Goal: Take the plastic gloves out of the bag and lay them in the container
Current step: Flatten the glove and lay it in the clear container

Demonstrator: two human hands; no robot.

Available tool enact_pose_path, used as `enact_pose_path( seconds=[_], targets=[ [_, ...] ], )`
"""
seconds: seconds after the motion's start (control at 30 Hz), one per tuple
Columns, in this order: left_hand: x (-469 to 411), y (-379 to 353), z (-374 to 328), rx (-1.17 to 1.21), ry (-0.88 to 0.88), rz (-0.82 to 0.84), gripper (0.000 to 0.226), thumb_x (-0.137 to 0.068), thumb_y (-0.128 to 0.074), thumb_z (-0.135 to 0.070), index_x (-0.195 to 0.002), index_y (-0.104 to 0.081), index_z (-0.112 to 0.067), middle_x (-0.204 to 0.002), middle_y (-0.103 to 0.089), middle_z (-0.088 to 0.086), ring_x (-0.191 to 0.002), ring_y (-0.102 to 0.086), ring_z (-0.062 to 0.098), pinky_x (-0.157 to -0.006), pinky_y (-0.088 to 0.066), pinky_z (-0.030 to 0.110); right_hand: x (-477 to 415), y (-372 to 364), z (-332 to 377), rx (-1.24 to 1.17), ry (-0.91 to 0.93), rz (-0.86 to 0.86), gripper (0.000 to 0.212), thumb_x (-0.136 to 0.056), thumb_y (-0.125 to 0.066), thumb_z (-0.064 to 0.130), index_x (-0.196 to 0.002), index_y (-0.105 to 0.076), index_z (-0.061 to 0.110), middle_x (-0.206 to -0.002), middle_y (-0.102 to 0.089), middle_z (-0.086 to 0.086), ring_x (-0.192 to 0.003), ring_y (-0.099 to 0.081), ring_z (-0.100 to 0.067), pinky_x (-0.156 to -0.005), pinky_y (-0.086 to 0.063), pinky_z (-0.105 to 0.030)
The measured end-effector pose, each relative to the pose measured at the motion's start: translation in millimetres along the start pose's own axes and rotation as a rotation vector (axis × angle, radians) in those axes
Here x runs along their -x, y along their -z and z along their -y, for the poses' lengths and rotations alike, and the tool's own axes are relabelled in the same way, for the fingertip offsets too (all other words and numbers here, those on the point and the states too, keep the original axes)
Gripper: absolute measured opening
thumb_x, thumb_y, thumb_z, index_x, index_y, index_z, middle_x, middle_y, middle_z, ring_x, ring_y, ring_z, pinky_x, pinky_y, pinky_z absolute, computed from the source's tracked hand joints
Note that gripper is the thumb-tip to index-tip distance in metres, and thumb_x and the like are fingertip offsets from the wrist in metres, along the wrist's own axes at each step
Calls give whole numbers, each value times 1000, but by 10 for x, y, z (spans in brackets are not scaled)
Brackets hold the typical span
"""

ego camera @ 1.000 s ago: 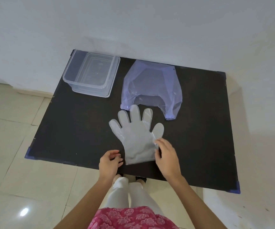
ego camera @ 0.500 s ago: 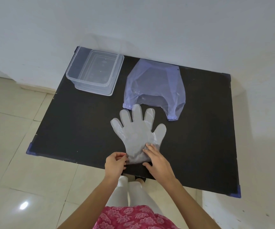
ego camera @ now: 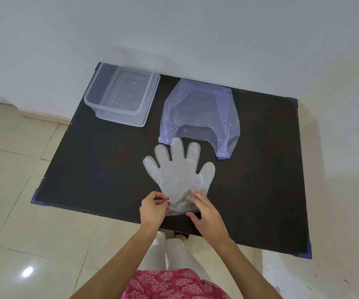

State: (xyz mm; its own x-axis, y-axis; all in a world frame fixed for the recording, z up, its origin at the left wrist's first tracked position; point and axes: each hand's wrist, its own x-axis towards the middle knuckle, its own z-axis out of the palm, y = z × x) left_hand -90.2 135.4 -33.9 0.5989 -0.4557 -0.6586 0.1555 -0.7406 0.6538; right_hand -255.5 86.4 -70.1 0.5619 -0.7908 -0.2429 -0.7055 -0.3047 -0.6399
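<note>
White walls and pale glossy floor tiles point(ego camera: 23, 190) are framing a black table point(ego camera: 260, 201) pushed into the corner, its visible corners capped in blue. Lying flat at the far side of the table is a translucent purple plastic bag point(ego camera: 198, 108), its two handle loops pointing toward the person standing at the near edge. Sitting to the left of the bag, at the far left corner, is a clear rectangular plastic container point(ego camera: 101, 93), open at the top. A clear plastic glove point(ego camera: 178, 175) is lying spread flat on the table just in front of the bag, its fingertips reaching toward the bag's mouth and its cuff at the near edge. The person's right hand point(ego camera: 206, 214) is resting open, fingers pressing down on the glove's cuff. The left hand point(ego camera: 152, 209) is curling closed, thumb and fingertips pinching the left edge of the same cuff. A pink floral garment is showing at the bottom of the view.
</note>
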Motion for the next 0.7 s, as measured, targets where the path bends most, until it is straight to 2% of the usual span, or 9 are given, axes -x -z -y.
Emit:
enact_pose_path(
  seconds=[0.07, 0.13, 0.17, 0.27, 0.33, 0.4, 0.53, 0.63, 0.7],
  targets=[
    [-10, 1, -25, 60, 42, 7, 12, -84, -67, 0, -82, -70, -11, -80, -73, 7, -73, -69, 19, -67, -58, 27, 24, 46, 25, -108, -76, -73, 42, -89, -68, 21, -130, -59, 19, -145, -49, 7, -138, -40, -7, -113, -33, -20],
    [-7, 14, -48, 132, 80, 17, 15, -85, -66, 1, -81, -73, -11, -83, -73, 4, -79, -69, 19, -76, -59, 29, 58, 114, 72, -228, -198, -201, 36, -90, -66, 23, -126, -62, 17, -133, -56, 9, -126, -50, -5, -102, -34, -5],
    [-1, 22, -67, 177, 99, 26, 15, -85, -66, 2, -82, -74, -10, -84, -73, 3, -82, -69, 19, -79, -58, 30, 79, 159, 95, -285, -263, -286, 31, -91, -66, 23, -121, -64, 16, -126, -61, 8, -118, -56, -6, -95, -39, -3],
    [28, 52, -151, 320, 152, 60, 15, -86, -66, 0, -87, -76, -10, -92, -73, 4, -90, -69, 19, -87, -57, 34, 101, 298, 113, -455, -517, -450, 14, -92, -63, 21, -106, -68, 18, -102, -69, 3, -96, -67, -13, -88, -55, -22],
    [47, 83, -218, 388, 174, 79, 15, -86, -66, -1, -92, -77, -9, -96, -72, 3, -93, -68, 19, -89, -57, 35, 89, 338, 104, -648, -694, -426, 14, -94, -61, 23, -94, -72, 14, -87, -74, -2, -84, -72, -18, -85, -59, -35],
    [61, 112, -265, 419, 164, 99, 15, -86, -67, -2, -96, -77, -8, -99, -72, 3, -94, -67, 18, -90, -56, 35, 81, 339, 129, -812, -797, -352, 25, -94, -61, 26, -85, -74, 7, -79, -75, -11, -75, -74, -25, -80, -61, -41],
    [86, 145, -303, 435, 134, 137, 16, -85, -68, -3, -96, -77, -10, -102, -72, 3, -98, -67, 18, -89, -57, 34, -1, 353, 207, -1068, -912, -231, 37, -92, -63, 33, -89, -73, -2, -84, -75, -21, -78, -76, -31, -79, -62, -41],
    [90, 164, -286, 440, 145, 150, 16, -85, -68, -3, -95, -77, -11, -103, -73, 3, -98, -68, 18, -88, -57, 33, -159, 449, 248, -1205, -931, -269, 24, -90, -68, 28, -93, -71, 4, -88, -76, -16, -83, -76, -29, -80, -61, -38],
    [103, 192, -251, 426, 140, 162, 18, -85, -67, -1, -97, -77, -11, -104, -73, 3, -96, -69, 18, -87, -57, 31, -270, 460, 268, -1156, -918, -318, 13, -87, -71, 23, -86, -70, 10, -91, -75, -12, -85, -74, -27, -80, -61, -37]
  ],
)
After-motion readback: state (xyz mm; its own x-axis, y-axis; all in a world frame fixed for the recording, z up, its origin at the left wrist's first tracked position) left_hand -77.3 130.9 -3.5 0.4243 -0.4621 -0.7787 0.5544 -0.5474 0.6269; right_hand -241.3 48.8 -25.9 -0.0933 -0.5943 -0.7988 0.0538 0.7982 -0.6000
